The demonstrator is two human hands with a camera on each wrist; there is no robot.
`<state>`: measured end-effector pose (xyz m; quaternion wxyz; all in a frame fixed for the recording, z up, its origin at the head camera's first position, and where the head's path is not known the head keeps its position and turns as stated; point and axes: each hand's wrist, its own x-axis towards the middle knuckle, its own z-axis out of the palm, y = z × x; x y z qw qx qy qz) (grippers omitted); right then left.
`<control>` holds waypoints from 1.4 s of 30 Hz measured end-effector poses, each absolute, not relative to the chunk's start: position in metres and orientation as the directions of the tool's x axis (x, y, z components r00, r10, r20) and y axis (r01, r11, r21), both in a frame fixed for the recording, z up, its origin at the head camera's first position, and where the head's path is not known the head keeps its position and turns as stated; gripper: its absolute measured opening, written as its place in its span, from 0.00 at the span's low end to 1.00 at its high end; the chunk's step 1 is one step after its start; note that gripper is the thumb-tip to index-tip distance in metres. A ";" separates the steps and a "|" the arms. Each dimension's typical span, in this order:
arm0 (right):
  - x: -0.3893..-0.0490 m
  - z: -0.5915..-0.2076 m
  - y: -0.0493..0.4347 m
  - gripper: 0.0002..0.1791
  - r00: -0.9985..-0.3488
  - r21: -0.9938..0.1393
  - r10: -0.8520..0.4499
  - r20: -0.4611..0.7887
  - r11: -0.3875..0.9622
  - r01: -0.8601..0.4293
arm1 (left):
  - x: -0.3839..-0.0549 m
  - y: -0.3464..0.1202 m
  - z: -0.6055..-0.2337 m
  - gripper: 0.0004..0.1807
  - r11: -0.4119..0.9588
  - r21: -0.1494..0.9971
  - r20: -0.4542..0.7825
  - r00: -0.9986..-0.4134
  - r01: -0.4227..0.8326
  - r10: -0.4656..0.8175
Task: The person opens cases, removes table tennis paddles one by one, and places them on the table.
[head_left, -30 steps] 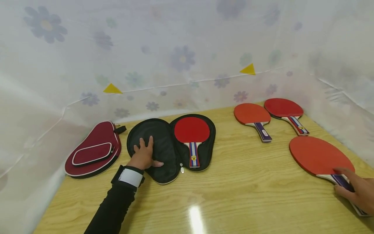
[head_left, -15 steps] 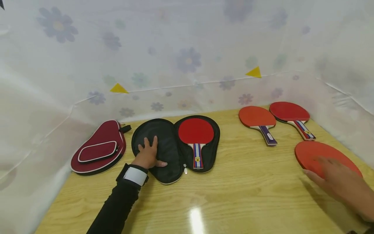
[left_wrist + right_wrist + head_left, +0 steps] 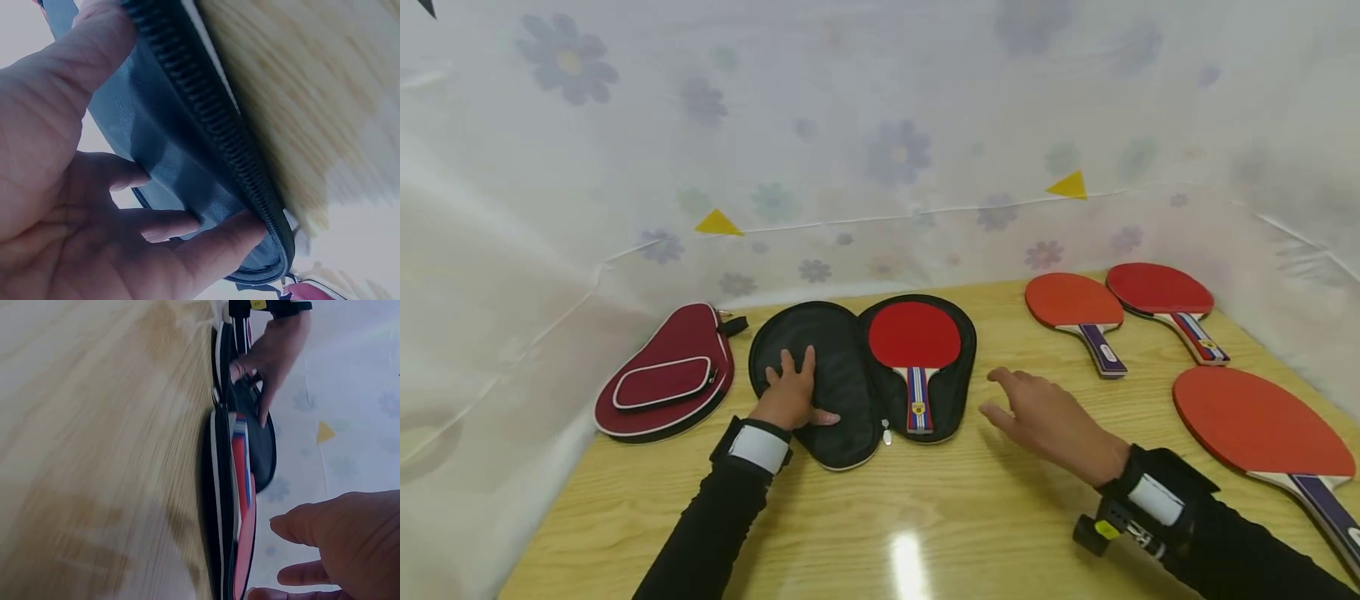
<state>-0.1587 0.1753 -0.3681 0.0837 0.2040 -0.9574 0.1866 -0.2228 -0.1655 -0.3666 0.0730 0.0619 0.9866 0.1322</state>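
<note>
A black zip-up paddle case [image 3: 842, 367] lies unfolded on the table. In its right half rests a red table tennis paddle [image 3: 914, 335], its striped handle toward me. My left hand [image 3: 789, 397] has its fingers spread over the case's left half; in the left wrist view its fingertips meet the dark lining [image 3: 169, 162] beside the zipper [image 3: 219, 125]. Just right of the case, my right hand [image 3: 1048, 418] hovers above the table with nothing held, its fingers loosely extended. In the right wrist view that hand [image 3: 350, 544] is near the paddle's edge.
A maroon paddle case [image 3: 670, 375] with a small pocket sits at the left. To the right lie an orange paddle [image 3: 1073, 298], a red paddle [image 3: 1161, 288] behind it, and a nearer orange paddle [image 3: 1262, 421]. A flowered white sheet [image 3: 880, 150] surrounds the table.
My right hand has let go of the nearest orange paddle's handle and moved left toward the black case. The left hand keeps its place on the case.
</note>
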 end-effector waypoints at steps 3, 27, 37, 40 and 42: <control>-0.169 -0.370 0.151 0.25 -0.900 -0.349 -0.367 0.235 0.832 -0.431 | -0.224 -0.163 -0.368 0.65 0.957 0.271 -0.125 -0.982 0.106 0.145; -0.222 -0.393 0.064 0.19 -0.976 -0.416 -0.183 0.118 0.883 -0.216 | -0.224 -0.164 -0.368 0.65 0.955 0.285 -0.132 -0.984 0.081 0.122; -0.223 -0.398 0.060 0.14 -0.965 -0.384 -0.193 0.179 0.889 -0.249 | -0.225 -0.167 -0.370 0.65 0.955 0.285 -0.130 -0.984 0.080 0.121; -0.223 -0.397 0.059 0.13 -0.965 -0.401 -0.196 0.173 0.881 -0.251 | -0.225 -0.168 -0.370 0.65 0.956 0.283 -0.139 -0.984 0.073 0.116; -0.222 -0.396 0.058 0.12 -0.967 -0.414 -0.196 0.160 0.876 -0.246 | -0.225 -0.168 -0.371 0.65 0.957 0.281 -0.139 -0.984 0.073 0.116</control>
